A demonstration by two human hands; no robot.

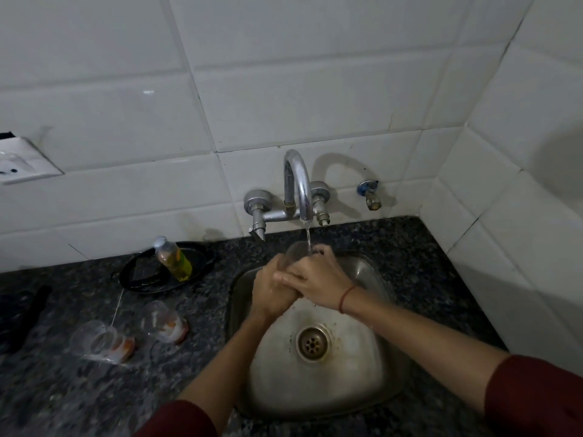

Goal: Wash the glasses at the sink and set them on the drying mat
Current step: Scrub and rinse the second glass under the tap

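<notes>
Over the steel sink (372, 386) I hold a clear glass (295, 252) under the running water of the tap (298, 187). My left hand (271, 294) grips the glass from the left. My right hand (318, 279) wraps over it from the right, fingers at its rim. Most of the glass is hidden behind my hands. Two more clear glasses stand upside down on the dark granite counter left of the sink, one (161, 321) nearer the sink and one (101, 340) further left.
A small bottle of yellow liquid (173, 258) lies on a black pan (195, 266) at the back left. A dark object (30, 316) lies at the far left. A wall socket (19, 164) and a second small tap (370, 195) are on the tiled wall.
</notes>
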